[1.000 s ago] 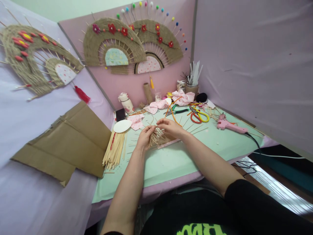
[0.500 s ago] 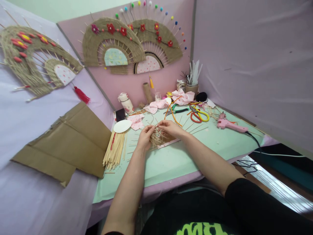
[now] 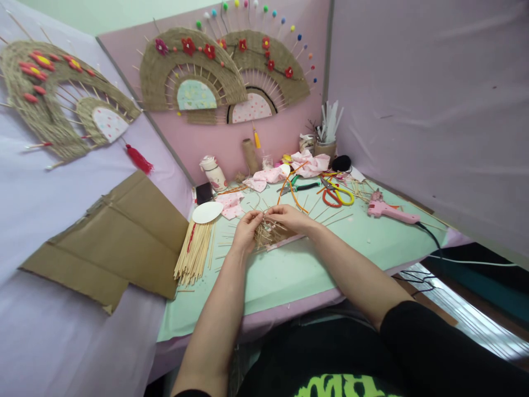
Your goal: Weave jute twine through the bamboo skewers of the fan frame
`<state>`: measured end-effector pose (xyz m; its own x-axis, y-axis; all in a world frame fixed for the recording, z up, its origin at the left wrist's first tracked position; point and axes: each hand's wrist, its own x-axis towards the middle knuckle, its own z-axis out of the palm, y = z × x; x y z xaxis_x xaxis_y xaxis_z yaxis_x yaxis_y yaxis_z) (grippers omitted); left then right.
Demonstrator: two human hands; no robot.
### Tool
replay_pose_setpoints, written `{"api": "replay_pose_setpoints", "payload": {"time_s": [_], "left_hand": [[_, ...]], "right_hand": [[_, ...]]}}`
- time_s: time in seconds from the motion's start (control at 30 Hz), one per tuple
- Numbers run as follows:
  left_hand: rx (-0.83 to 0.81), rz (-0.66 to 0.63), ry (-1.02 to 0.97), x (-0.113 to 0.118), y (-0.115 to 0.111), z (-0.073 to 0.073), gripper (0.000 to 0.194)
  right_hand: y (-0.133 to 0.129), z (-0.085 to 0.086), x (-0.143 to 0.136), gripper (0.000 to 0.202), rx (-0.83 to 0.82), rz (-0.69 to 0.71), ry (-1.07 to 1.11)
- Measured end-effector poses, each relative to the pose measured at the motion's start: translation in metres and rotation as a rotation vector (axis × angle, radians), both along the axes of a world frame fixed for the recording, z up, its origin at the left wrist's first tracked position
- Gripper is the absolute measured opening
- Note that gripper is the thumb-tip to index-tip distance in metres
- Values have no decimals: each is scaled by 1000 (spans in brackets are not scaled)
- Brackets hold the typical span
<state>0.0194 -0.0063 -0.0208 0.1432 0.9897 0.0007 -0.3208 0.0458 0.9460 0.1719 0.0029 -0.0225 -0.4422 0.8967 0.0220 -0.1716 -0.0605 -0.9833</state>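
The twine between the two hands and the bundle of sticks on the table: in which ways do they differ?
The twine is a tangle of bent strands, while the stick bundle has straight pieces. The left hand and right hand hold the twine; the stick bundle lies untouched on the green tabletop. A white oval disc covers the far end of the stick bundle, but not the twine. Both are pale tan.

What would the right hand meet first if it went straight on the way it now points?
Most likely the left hand: the right hand points toward it from close by, though depth between them is unclear.
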Motion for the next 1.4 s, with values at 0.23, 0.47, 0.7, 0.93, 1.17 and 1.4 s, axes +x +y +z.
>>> {"api": "replay_pose_setpoints", "payload": {"time_s": [0.23,0.47,0.7,0.93,1.17,1.4], "left_hand": [[-87,-51,-10,1,-3,5,36],[-146,-79,8,0,-2,5,29],[-152,-132,117,-3,-1,2,27],[-134,-114,84,-2,-2,5,24],[-132,-69,-42,-4,1,6,27],[-120,83,-134,-7,10,-1,27]], "right_hand": [[7,0,1,25,165,-204,-50],[8,-1,3,31,192,-209,-35],[11,-2,5,22,182,-309,4],[16,-6,6,26,238,-356,100],[17,-4,4,35,153,-355,149],[18,-3,5,56,145,-432,-208]]}}
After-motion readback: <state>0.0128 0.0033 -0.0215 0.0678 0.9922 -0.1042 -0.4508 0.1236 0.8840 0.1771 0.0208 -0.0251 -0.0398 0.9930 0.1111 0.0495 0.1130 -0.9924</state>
